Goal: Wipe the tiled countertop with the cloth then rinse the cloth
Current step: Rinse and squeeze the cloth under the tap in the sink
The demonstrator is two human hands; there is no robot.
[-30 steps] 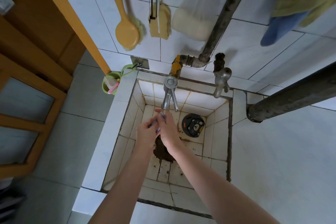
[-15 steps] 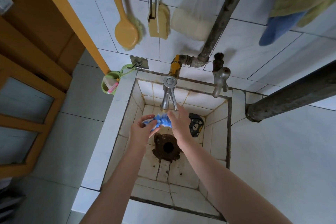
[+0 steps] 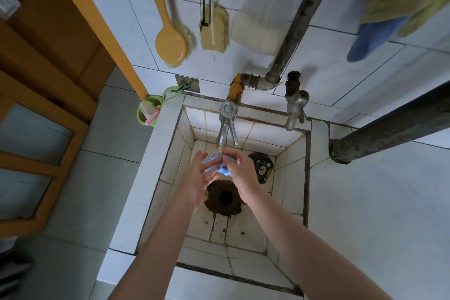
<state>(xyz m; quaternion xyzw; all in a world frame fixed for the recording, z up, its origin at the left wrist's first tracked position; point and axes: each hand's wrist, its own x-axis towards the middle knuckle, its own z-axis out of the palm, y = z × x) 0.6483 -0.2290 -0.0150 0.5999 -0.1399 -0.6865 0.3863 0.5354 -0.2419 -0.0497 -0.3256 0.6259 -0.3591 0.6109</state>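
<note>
A small blue and white cloth (image 3: 220, 165) is bunched between both hands, directly under the spout of the steel tap (image 3: 226, 126), over the tiled sink (image 3: 170, 153). My right hand (image 3: 239, 173) grips the cloth with curled fingers. My left hand (image 3: 197, 178) lies against the cloth's left side with its fingers fairly straight. A thin stream from the spout meets the cloth. The pale tiled countertop (image 3: 377, 214) lies to the right of the sink.
A rusty drain hole (image 3: 225, 197) lies below the hands. A black round stopper (image 3: 263, 168) leans in the sink's far right corner. A second tap (image 3: 295, 107), pipes, hanging brushes (image 3: 171, 44) and towels (image 3: 389, 7) line the wall. A wooden door (image 3: 48, 56) stands left.
The hands rose from near the drain up to just under the spout. The cloth, mostly hidden one second ago, now shows between the hands, and my left fingers have straightened.
</note>
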